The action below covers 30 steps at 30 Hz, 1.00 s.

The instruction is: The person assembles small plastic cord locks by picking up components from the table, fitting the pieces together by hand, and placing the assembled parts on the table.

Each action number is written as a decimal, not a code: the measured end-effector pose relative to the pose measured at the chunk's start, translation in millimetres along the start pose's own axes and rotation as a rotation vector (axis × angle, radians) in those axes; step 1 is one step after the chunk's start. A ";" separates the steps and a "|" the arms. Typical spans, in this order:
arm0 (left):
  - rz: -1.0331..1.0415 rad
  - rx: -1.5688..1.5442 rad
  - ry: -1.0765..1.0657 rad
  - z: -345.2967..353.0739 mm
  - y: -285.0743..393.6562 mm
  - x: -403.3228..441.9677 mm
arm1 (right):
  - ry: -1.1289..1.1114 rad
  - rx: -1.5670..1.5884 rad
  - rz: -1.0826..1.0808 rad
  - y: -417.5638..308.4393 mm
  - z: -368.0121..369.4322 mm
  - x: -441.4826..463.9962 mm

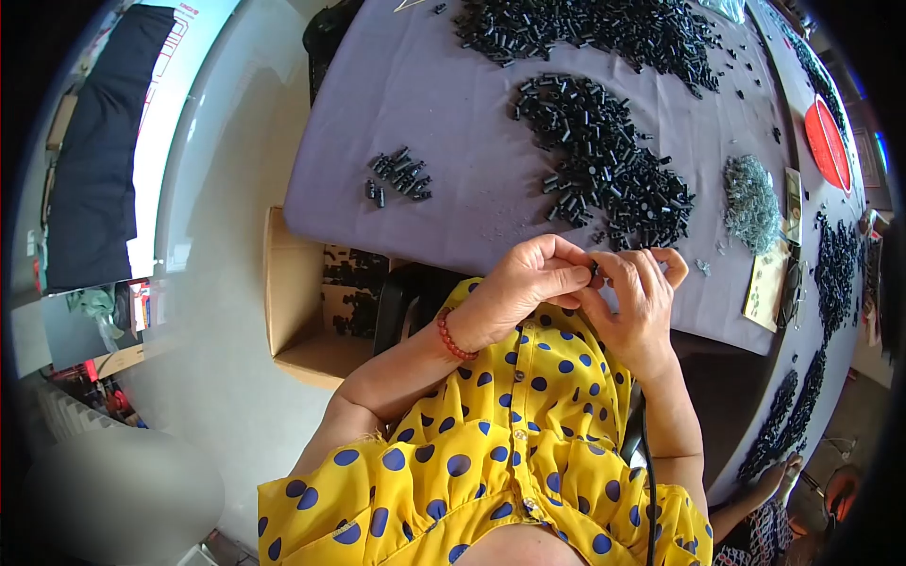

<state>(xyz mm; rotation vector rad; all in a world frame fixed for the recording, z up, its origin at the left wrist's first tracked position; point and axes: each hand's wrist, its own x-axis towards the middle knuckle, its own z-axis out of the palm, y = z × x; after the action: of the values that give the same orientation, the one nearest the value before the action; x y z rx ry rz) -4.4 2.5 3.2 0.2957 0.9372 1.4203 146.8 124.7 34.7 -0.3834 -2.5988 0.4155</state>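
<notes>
My left hand, with a red bead bracelet at its wrist, and my right hand meet at the table's front edge. Between their fingertips they pinch one small black part; fingers cover most of it. Just beyond the hands lies a large heap of small black cylindrical parts. Farther back spreads another black heap. A small group of black parts sits apart on the left of the purple cloth. To the right is a pile of small clear pieces.
An open cardboard box stands below the table's left edge. A red tray, a yellowish card and glasses are at the right. Another person's hand is near more black parts at the lower right.
</notes>
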 end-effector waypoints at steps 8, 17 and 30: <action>0.018 0.055 -0.048 1.4 8.7 -2.1 | -0.003 -0.007 0.005 -4.8 -3.0 1.1; -0.037 0.052 -0.063 -0.2 16.1 -2.7 | -0.032 0.014 0.012 -2.7 -1.3 -0.2; -0.052 -0.131 -0.027 -5.7 3.1 3.8 | 0.008 -0.077 -0.103 1.7 -2.5 0.8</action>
<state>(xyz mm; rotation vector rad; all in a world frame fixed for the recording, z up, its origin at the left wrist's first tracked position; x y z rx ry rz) -11.0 4.6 0.4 0.1912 0.8201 1.4199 147.7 127.0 36.5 -0.2744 -2.6188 0.2782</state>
